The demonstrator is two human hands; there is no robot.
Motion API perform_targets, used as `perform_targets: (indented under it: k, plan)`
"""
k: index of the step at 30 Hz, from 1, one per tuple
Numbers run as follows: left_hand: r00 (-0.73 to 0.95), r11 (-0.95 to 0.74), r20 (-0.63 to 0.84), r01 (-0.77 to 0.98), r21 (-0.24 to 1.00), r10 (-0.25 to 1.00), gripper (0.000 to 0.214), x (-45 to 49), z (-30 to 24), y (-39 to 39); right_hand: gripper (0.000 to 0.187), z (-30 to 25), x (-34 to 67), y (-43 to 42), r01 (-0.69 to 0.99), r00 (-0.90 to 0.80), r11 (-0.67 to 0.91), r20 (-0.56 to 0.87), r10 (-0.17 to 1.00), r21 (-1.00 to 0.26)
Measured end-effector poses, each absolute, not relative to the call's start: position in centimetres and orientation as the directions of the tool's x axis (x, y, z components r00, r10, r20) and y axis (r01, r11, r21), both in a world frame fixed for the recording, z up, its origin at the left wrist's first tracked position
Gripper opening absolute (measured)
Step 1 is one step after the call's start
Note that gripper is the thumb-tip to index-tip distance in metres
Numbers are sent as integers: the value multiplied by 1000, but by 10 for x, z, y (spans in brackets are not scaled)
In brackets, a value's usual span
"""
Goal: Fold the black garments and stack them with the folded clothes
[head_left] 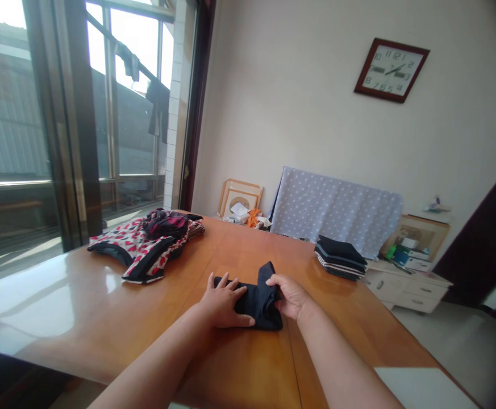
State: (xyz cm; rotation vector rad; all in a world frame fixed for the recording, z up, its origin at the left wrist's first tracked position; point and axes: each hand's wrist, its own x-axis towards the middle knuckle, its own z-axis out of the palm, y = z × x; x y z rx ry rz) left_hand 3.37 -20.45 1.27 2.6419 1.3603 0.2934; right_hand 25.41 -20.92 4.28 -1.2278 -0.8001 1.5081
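A dark navy garment point(250, 301), folded into a narrow strip, lies on the wooden table point(213, 363) in front of me. My left hand point(226, 304) rests flat on its left part with the fingers spread. At the right end, my right hand point(288, 295) pinches a raised flap of the cloth, lifted above the rest of the strip. Which kind of garment it is cannot be made out. Some fingers of my right hand are hidden behind the cloth.
Loose clothes, with a red-and-white patterned garment point(134, 244) among them, lie at the table's far left. A stack of folded dark clothes point(340, 258) stands at the right edge. A white sheet point(422, 386) is at the near right corner. Beyond is a white cabinet point(405, 289).
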Motion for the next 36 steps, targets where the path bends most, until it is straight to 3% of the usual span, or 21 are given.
perform_targets:
  k: [11,16,19,28,36]
  plan:
    - [570,-566,98,752,339,816,105,27,7,-205,15,27,198,-203,-108,1,-275,-276,961,-955]
    - [431,-424,125,720,550,894,52,4,10,-194,14,23,197,-202,-49,3,-294,-294,956,-955]
    - [311,-342,161,713,612,937,41,-7,9,-187,16,29,197,-203,6,3,-305,-305,952,-952]
    - [348,-369,151,738,565,925,43,-9,10,-195,11,66,185,-202,188,39,-281,-278,960,-941]
    - [364,-379,148,726,573,920,40,-13,11,-194,10,38,155,-203,214,15,-273,-276,961,-938]
